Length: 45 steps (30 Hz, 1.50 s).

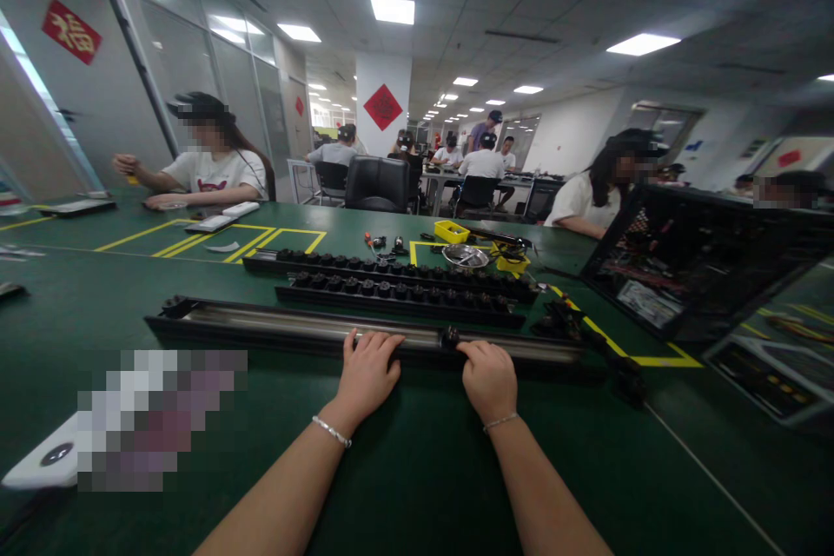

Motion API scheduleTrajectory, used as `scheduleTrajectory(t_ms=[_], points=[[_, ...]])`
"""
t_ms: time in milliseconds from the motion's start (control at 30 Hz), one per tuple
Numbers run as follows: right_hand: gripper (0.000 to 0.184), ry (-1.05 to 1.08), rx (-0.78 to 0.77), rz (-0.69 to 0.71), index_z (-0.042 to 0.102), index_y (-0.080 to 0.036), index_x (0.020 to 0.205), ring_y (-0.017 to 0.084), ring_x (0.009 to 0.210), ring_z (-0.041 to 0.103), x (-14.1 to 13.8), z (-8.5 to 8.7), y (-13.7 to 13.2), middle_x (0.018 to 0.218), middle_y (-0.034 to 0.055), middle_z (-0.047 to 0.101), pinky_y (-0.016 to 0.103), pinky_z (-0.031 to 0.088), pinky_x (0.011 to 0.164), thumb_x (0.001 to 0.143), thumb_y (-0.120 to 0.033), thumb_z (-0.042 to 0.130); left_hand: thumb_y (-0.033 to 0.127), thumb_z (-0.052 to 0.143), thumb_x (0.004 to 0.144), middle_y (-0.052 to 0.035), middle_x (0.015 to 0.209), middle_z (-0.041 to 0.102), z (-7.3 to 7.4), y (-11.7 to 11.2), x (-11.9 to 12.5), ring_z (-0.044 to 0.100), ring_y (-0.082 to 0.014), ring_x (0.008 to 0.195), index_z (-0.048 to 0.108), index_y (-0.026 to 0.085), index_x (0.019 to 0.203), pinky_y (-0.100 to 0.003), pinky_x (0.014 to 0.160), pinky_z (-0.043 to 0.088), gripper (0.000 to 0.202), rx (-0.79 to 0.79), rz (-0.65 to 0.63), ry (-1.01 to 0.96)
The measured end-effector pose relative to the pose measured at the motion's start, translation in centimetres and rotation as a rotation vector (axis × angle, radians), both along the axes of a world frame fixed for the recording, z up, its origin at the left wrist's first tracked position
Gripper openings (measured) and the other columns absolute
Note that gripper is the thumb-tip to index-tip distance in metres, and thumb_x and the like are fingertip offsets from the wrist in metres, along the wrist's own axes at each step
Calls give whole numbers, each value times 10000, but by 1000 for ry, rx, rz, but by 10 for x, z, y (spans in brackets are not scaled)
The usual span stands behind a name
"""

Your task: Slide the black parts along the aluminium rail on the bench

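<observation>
Strips of yellow tape (665, 361) mark a smooth green worktop (417, 469) in a bright office of square ceiling lights (393, 9), with an open, boxy computer case (691, 278) toward its right edge and a yellow plastic bin (452, 231) near its far edge. Nearer the wearer's edge lies a long black rail (423, 354) — straight-walled, a shiny metallic strip in its hollow. The hands are apart, left hand (370, 365) curled over the rail's near rim, right hand (490, 378) at a small black piece (450, 337) — whether gripped, I cannot tell.

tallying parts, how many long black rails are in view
3 long, straight black rails: the nearest rail, the middle rail just beyond it, and the farthest rail.
</observation>
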State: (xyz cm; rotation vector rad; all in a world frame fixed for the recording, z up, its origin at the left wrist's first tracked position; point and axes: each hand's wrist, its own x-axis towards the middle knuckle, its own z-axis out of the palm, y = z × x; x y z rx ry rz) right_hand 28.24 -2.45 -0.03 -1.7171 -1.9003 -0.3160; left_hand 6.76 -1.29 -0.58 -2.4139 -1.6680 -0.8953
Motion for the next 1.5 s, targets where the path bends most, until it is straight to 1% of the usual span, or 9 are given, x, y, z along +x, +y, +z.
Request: scheduleTrajectory(t_ms=[300,467,567,667,733,833,967,1067,1500], points=[[340,15,39,-48,734,-202,866,167,825,571,6,-2,1,894,38,689,294,371,821,772,-75,433,240,519,797,-9,1068,651,0,0,0,542,-216,1063,569,305,1123,-512,1080,163,337,-3,-5,-7],[332,21,59,-65,735,-204,837,166,829,580,7,-1,0,885,35,696,310,351,881,773,-78,434,237,522,793,-7,1069,651,1,0,0,542,-217,1064,566,309,1131,-516,1084,156,348,-8,-6,-3],[321,51,80,-81,730,-198,814,171,834,582,8,-1,0,874,35,699,328,333,915,772,-90,431,238,521,793,-10,1067,650,0,0,0,541,-218,1065,568,312,1131,-513,1086,155,350,1,-4,-3],[315,120,81,-93,714,-180,799,178,855,577,8,-3,0,887,49,692,320,353,884,774,-104,409,239,523,791,-6,1061,650,-1,0,-1,543,-216,1062,570,310,1126,-511,1084,161,346,6,-3,-6],[303,194,96,-114,693,-163,830,187,895,571,6,-3,1,932,68,681,314,368,863,786,-131,395,239,521,793,-3,1057,650,-1,0,0,544,-213,1058,567,310,1126,-512,1082,163,343,3,-6,-9],[295,271,130,-163,633,-139,991,223,980,550,0,-4,4,1023,108,652,364,349,915,810,-259,432,235,523,791,-3,1059,651,0,0,1,540,-215,1063,570,310,1118,-517,1082,160,339,-1,2,-14],[443,280,93,-242,537,-156,1158,268,1089,504,-11,-5,11,1100,127,625,525,168,1032,806,-416,470,229,529,783,-8,1054,654,0,0,3,536,-220,1068,580,311,1106,-521,1087,149,337,-9,23,-17],[450,291,62,-267,528,-172,1167,273,1101,495,-16,-7,15,1101,125,629,553,117,1041,806,-432,463,230,522,789,-14,1047,654,0,0,3,534,-222,1066,580,308,1109,-523,1090,138,335,-15,19,-20],[455,294,25,-287,540,-150,1189,290,1171,445,-15,-5,12,1167,132,607,523,155,1055,815,-389,443,225,509,795,-6,1043,649,-1,0,2,532,-217,1063,578,304,1101,-523,1089,134,323,-8,5,-36]])
